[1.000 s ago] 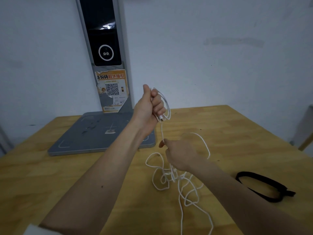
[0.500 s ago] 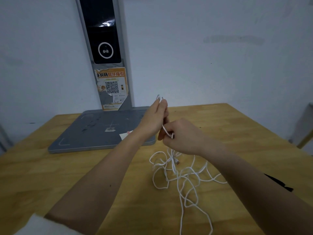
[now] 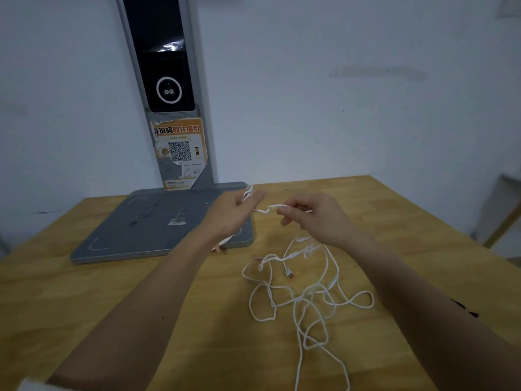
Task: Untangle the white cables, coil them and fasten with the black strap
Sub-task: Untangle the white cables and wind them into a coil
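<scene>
Cable is the matter here: the white cables [image 3: 298, 299] lie in a loose snarl of loops on the wooden desk [image 3: 84, 306], in front of the grey scanner base [image 3: 158, 227] and to its right, with a USB plug [image 3: 289, 273] showing on the side of the heap nearest the base. One strand rises out of the heap to the hands, which are raised above the desk just off the base's right front corner. The left hand [image 3: 234, 215] pinches a short doubled loop of cable at its fingertips; the right hand [image 3: 313, 218] has its fingers curled round the same strand a little further along, so a short stretch spans between them. The hands are close together but not touching.

The cable looks thin, light and limp, with smooth sheathing, so it will likely slide through a loose grip and drag neighbouring loops along if pulled hard. A sensible hold is at the free end or plug, feeding it back through each crossing rather than tugging the middle. Only a small piece of the black strap [image 3: 465, 307] shows, right of the heap, behind the right forearm.
</scene>
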